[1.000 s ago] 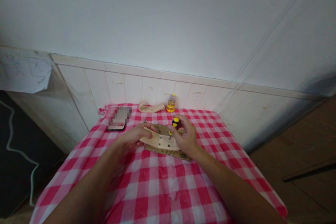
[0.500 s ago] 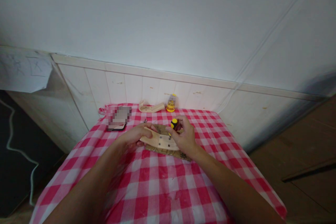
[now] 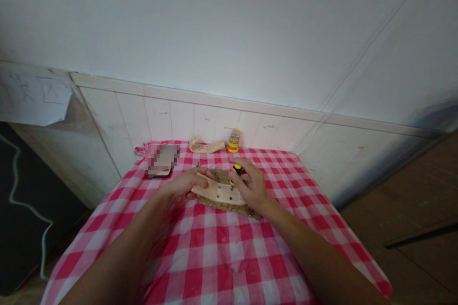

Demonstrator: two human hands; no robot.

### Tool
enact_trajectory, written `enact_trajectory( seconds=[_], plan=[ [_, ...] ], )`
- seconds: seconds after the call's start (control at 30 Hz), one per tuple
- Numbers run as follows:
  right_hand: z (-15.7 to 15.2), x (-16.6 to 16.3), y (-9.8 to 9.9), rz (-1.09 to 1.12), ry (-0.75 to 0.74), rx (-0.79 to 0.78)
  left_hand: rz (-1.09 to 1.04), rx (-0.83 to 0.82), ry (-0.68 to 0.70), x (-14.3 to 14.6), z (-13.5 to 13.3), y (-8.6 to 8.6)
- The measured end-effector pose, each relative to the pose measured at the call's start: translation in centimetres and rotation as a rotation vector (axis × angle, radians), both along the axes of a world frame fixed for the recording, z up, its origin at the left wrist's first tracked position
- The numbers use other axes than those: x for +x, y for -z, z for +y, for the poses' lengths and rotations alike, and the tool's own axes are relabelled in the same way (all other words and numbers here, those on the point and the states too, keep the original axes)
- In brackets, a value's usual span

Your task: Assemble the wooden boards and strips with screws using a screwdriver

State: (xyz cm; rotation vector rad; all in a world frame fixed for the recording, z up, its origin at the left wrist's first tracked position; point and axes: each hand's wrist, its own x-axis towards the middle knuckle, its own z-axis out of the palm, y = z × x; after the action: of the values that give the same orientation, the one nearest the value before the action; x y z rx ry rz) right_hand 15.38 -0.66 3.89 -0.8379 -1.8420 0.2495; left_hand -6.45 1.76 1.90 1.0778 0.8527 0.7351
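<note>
My left hand (image 3: 189, 185) is closed on the left end of a pale bent wooden piece (image 3: 207, 189), thumb on top. Several small metal screws sit in the wooden piece's flat middle. My right hand (image 3: 253, 183) is closed around a small yellow-and-black screwdriver (image 3: 236, 169), which stands nearly upright with its lower end at one of the upper screws. The hand hides the wooden piece's right end. Beneath lies a brown sheet (image 3: 229, 207) with black markings.
A second bent wooden piece (image 3: 206, 147) lies at the table's back edge, beside a yellow-based container (image 3: 234, 141). A blurred-out phone-like object (image 3: 162, 161) lies at the back left. The checkered tablecloth (image 3: 214, 257) covers the table, with a wall (image 3: 214, 119) right behind.
My right hand's fingers have shifted on the screwdriver, with the index finger extended further out past the handle. My left hand and the wooden piece have stayed in place.
</note>
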Motion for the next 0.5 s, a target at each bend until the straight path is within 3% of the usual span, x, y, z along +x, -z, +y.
enact_trajectory(
  seconds=[0.3,0.5],
  plan=[
    [-0.32,0.16,-0.13,-0.048,0.053,0.118,0.017,0.000,0.003,0.05,-0.28,-0.44],
    [-0.38,-0.17,-0.31,-0.006,0.073,0.101,0.017,0.014,0.005,-0.07,-0.08,-0.04]
  ],
)
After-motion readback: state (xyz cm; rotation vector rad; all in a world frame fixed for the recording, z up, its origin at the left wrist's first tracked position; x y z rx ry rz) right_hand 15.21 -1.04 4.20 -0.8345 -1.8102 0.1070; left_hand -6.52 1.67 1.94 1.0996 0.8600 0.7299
